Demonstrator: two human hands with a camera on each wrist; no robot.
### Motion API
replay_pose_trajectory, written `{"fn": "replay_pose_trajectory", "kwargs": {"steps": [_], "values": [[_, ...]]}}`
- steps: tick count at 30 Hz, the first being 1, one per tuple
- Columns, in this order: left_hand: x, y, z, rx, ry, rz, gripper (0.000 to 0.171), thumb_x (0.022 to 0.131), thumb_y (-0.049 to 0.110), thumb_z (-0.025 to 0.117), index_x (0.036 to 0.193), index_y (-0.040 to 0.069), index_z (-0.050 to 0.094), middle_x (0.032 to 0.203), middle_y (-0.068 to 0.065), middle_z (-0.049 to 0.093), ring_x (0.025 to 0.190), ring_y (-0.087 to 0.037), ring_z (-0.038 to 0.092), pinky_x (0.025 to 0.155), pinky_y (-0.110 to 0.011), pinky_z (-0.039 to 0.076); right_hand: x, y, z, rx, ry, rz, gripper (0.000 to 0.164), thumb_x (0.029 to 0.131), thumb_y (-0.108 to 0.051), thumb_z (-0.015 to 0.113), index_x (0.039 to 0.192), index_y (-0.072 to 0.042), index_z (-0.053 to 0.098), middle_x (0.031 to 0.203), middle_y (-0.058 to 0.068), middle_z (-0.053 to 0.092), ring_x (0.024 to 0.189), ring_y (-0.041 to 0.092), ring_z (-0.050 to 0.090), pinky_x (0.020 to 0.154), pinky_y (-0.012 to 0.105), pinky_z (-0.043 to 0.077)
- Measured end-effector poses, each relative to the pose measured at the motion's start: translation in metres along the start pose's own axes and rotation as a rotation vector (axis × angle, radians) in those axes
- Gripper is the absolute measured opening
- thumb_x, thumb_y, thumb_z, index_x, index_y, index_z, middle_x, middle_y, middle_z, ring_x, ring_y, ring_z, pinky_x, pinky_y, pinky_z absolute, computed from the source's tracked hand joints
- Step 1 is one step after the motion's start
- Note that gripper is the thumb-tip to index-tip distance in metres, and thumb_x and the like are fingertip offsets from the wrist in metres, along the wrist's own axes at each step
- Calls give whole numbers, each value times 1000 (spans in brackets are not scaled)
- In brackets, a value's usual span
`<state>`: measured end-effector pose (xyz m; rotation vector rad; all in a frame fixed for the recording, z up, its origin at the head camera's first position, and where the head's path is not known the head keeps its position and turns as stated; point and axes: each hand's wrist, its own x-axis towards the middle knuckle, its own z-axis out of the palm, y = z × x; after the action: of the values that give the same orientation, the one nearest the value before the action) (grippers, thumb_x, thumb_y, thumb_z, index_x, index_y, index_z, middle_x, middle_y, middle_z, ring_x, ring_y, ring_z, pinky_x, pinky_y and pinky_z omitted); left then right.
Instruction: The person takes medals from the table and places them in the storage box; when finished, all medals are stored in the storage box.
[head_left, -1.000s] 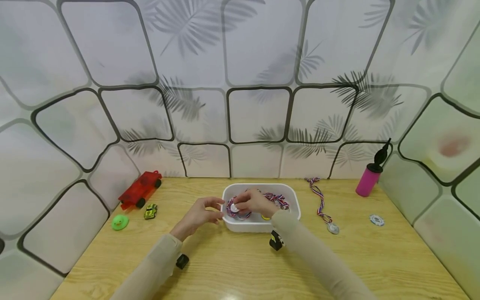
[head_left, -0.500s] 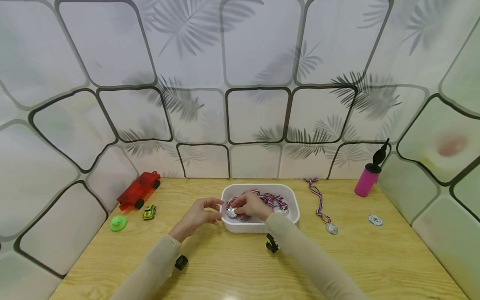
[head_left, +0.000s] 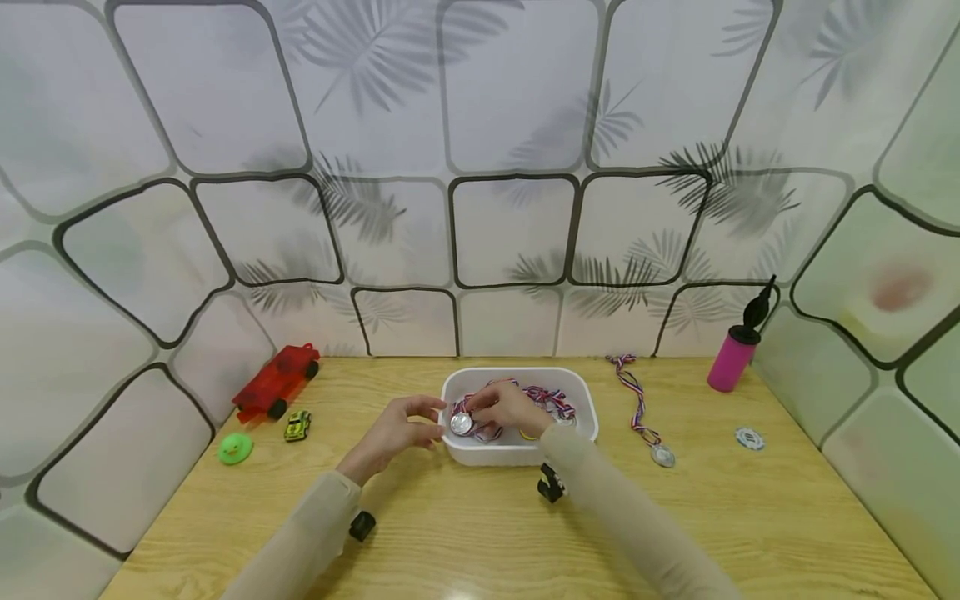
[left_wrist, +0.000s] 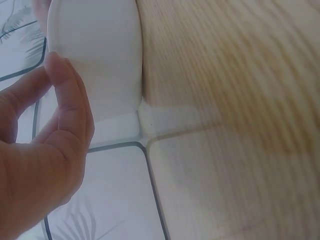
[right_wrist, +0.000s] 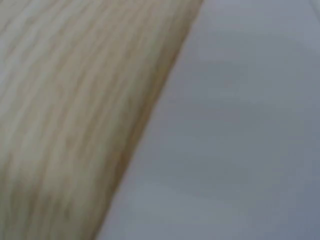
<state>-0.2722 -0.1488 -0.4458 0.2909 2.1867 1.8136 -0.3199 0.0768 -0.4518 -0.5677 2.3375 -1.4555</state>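
A white plastic bin (head_left: 498, 455) stands on the table, holding several medals on red, white and blue ribbons (head_left: 551, 400). My right hand (head_left: 513, 407) reaches into it, thumb and fingertips pinching at the upper edge of a silver medal (head_left: 461, 423) by the left end. Part of a yellow medal (head_left: 527, 435) shows beneath this hand. My left hand (head_left: 401, 432) touches the bin's left rim with loosely curved fingers, thumb and fingers apart. In the left wrist view the fingertips (left_wrist: 59, 75) overlap the rim. Only the bin wall (right_wrist: 215, 130) and tabletop fill the right wrist view.
Right of the bin lies another silver medal (head_left: 663, 455) on its ribbon, then a poker chip (head_left: 750, 437) and a pink cylinder (head_left: 731, 362) with a black top. At left are a red toy car (head_left: 277, 382), a yellow toy car (head_left: 297, 426) and a green duck (head_left: 236, 448).
The silver medal at my right fingertips has shifted slightly toward the bin's near left corner and now lies flatter in sight. My left hand has stayed at the rim.
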Motion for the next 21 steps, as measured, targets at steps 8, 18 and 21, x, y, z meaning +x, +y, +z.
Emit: {"fn": "replay_pose_trajectory", "kwargs": {"steps": [8, 18, 21], "values": [[0, -1, 1, -5, 11, -6, 46, 86, -6, 68, 129, -10, 54, 110, -24, 58, 76, -15, 66, 69, -34, 62, -15, -6, -27, 37, -81, 8, 30, 95, -9, 62, 123, 2, 65, 119, 21, 66, 91, 22, 65, 76, 33, 60], [1, 0, 0, -5, -1, 11, 47, 85, -7, 68, 129, -12, 53, 109, -25, 58, 77, -15, 66, 73, -37, 62, -49, -3, -68, 87, -55, 0, 42, 96, -23, 64, 131, 0, 60, 123, 23, 64, 75, 17, 59, 70, 35, 56], [1, 0, 1, -4, 1, 6, 47, 85, -7, 68, 129, -12, 53, 111, -27, 58, 77, -15, 66, 70, -33, 62, -61, -1, -81, 89, -51, -12, 44, 97, -23, 62, 133, 1, 57, 119, 21, 66, 73, 13, 57, 67, 32, 55]]}}
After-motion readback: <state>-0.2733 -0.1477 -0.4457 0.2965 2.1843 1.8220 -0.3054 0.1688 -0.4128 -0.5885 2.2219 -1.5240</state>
